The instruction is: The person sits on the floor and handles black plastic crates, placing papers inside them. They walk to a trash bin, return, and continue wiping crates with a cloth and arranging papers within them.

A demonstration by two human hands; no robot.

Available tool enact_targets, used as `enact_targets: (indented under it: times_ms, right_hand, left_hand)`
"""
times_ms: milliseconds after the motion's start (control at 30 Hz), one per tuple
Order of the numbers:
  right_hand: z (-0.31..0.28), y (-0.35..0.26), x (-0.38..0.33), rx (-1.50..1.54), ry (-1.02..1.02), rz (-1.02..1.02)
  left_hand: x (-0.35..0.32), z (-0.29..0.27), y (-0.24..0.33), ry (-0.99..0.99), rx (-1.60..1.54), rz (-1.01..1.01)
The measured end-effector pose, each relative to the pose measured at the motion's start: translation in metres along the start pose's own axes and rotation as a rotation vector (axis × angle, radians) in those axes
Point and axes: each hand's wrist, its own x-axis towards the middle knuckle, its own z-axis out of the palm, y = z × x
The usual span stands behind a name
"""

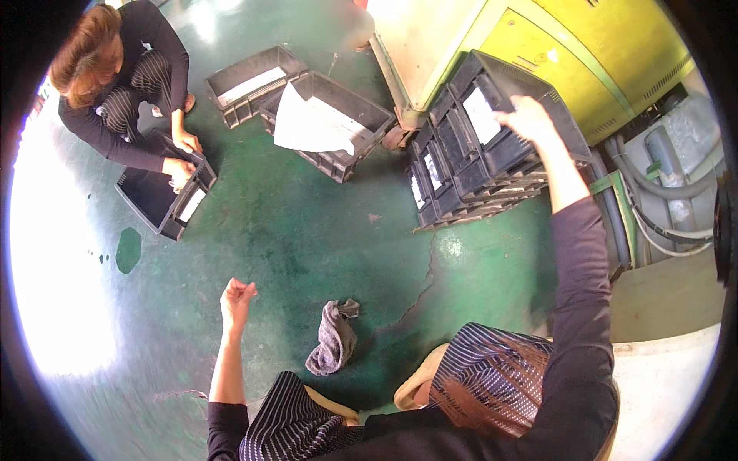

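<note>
My right hand (529,119) reaches forward and grips the top edge of a black plastic crate (492,115), the outermost of a nested stack of crates (453,180) lying on its side against a yellow machine (569,46). My left hand (237,296) hovers over the green floor with the fingers curled into a loose fist and nothing in it. A crumpled grey rag (334,338) lies on the floor between my knees and that hand.
Another person (123,77) crouches at the far left with both hands on a black crate (161,196). Two more black crates (254,81), (342,123) sit behind, one holding a white sheet (307,123). Grey hoses (669,184) run at the right.
</note>
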Motion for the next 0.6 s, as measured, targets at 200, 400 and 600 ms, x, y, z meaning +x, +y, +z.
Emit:
enact_targets:
  times_ms: [200,400,600]
  right_hand:
    - [-0.118,0.085,-0.007,0.807,-0.171,0.070]
    - [-0.238,0.015,-0.114,0.727,0.219,0.032]
    - [-0.195,-0.082,-0.138,1.070,-0.483,-0.347]
  left_hand:
    - [-0.011,0.001,-0.002,-0.011,0.111,-0.064]
    - [-0.015,-0.045,0.005,0.085,0.102,-0.119]
    - [-0.007,-0.086,0.000,0.275,-0.022,-0.118]
